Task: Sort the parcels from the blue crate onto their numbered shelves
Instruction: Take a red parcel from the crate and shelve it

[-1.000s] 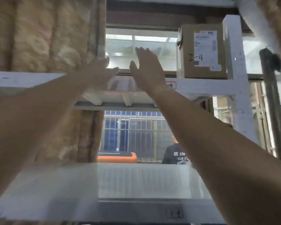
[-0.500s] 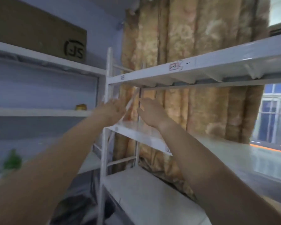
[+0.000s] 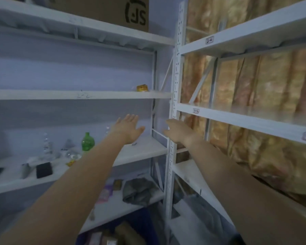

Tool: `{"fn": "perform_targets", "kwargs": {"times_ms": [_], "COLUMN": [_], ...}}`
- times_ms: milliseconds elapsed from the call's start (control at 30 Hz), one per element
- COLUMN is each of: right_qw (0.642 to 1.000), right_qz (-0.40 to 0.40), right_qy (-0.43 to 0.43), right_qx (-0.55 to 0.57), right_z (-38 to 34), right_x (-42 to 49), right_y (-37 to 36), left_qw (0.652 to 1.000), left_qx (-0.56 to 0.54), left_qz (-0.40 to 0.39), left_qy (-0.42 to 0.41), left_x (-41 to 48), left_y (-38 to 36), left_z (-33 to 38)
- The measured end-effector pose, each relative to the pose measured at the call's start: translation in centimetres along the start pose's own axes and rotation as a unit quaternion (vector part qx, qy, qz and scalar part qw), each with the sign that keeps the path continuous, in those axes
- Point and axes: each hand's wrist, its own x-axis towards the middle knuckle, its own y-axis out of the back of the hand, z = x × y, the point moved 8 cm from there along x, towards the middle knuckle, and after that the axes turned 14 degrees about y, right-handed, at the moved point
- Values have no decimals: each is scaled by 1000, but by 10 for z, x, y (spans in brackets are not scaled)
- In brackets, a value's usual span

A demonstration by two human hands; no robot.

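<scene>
The blue crate [image 3: 140, 221] sits at the bottom of the view, low in front of the white corner upright [image 3: 173, 106] where two shelf units meet. Inside it lie several parcels [image 3: 124, 232], brown and pale, blurred and partly cut off by the frame edge. The numbered shelves [image 3: 78, 94] run left and right from that upright: white boards with small handwritten labels on their front edges, too blurred to read. One cardboard box [image 3: 102, 9] with a black printed logo stands on the top board left of the upright, close to it.
</scene>
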Motion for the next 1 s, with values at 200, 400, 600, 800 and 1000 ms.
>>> {"fn": "perform_targets", "kwargs": {"times_ms": [200, 400, 600, 800, 1000], "right_qw": [999, 995, 977, 957, 929], "right_qz": [-40, -102, -206, -266, -321], "right_qy": [2, 5, -2, -12, -36], "right_qx": [-10, 11, 57, 113, 179], "right_z": [-21, -10, 17, 39, 56], "right_x": [54, 86, 122, 169, 188], "right_y": [-69, -172, -313, -443, -564], "left_qw": [999, 992, 982, 966, 937], "left_qx": [-12, -45, -34, -48, -46], "left_qz": [-45, -103, -170, -217, -284], "left_qy": [11, 51, 78, 135, 200], "left_x": [30, 55, 95, 143, 162], "left_y": [-52, -147, -262, -376, -502], "left_z": [-61, -114, -154, -192, -242]}}
